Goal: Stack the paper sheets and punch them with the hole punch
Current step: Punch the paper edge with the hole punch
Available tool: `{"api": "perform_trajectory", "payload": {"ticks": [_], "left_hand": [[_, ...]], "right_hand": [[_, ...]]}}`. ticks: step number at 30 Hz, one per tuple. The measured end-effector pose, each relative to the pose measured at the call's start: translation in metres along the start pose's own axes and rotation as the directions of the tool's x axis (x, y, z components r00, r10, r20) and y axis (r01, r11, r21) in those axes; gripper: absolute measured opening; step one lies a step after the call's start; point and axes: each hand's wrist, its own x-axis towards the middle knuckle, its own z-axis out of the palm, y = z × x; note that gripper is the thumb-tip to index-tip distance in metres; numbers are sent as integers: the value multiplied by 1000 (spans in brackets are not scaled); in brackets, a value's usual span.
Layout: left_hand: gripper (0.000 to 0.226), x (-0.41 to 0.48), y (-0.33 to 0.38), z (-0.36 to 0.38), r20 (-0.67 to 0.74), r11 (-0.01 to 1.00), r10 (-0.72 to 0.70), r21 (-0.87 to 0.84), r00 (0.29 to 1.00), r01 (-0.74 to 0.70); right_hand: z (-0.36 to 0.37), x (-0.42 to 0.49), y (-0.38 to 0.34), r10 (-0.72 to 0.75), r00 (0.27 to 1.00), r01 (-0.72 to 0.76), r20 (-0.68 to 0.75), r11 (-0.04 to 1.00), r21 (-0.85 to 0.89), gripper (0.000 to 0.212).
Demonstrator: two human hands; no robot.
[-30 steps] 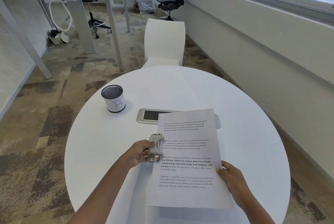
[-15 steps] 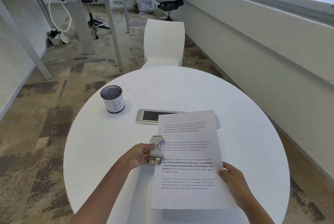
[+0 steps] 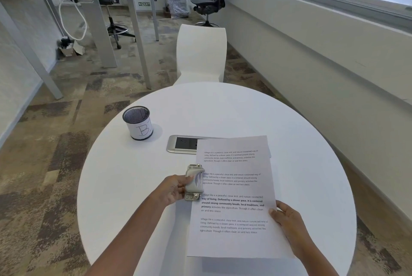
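Note:
Printed paper sheets [image 3: 236,191] are held a little above the round white table [image 3: 301,164], their near end raised and casting a shadow. My right hand [image 3: 284,217] pinches their right edge. A grey metal hole punch [image 3: 194,183] sits against the sheets' left edge at mid-height, and the paper's edge runs into its slot. My left hand [image 3: 172,188] is closed around the punch from the left side. How many sheets are in the stack cannot be made out.
A black mesh cup labelled "B" [image 3: 138,123] stands at the table's left. A silver power-socket panel [image 3: 181,144] lies flush in the tabletop, partly under the sheets' far end. A white chair [image 3: 201,52] stands beyond the table. A desk and office chairs are further back.
The sheets and the punch have shifted slightly to the right and nearer me, both hands keeping their hold. The paper's left edge sits deeper in the punch.

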Motion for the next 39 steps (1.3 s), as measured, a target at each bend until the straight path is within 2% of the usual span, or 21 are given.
{"api": "perform_trajectory", "payload": {"ticks": [11, 14, 16, 21, 25, 32, 39], "left_hand": [[8, -3, 2, 13, -43, 997, 71, -1, 997, -71], [29, -1, -1, 15, -71, 996, 86, -14, 994, -87], [33, 0, -3, 15, -76, 997, 79, -8, 994, -80], [29, 0, -2, 14, -20, 998, 68, -3, 998, -68], [11, -3, -1, 16, 52, 996, 81, 20, 995, -82], [6, -1, -2, 15, 55, 997, 80, 13, 995, -81], [7, -2, 0, 1, -51, 994, 105, -16, 993, -106]], "right_hand": [[-1, 2, 3, -5, 1000, 5, 7, 1000, 16, 26], [0, 2, 1, -10, 1000, 10, 13, 1000, 17, 25], [0, 1, 0, -10, 1000, 10, 17, 1000, 20, 24], [-3, 1, 1, 0, 1000, -1, 15, 1000, 24, 25], [-2, 2, 3, 4, 1000, -4, 21, 1000, 11, 25], [-6, 2, 5, 2, 999, -4, 37, 1000, 30, 24], [-24, 7, 6, -32, 999, 34, -32, 997, 62, 25]]}}
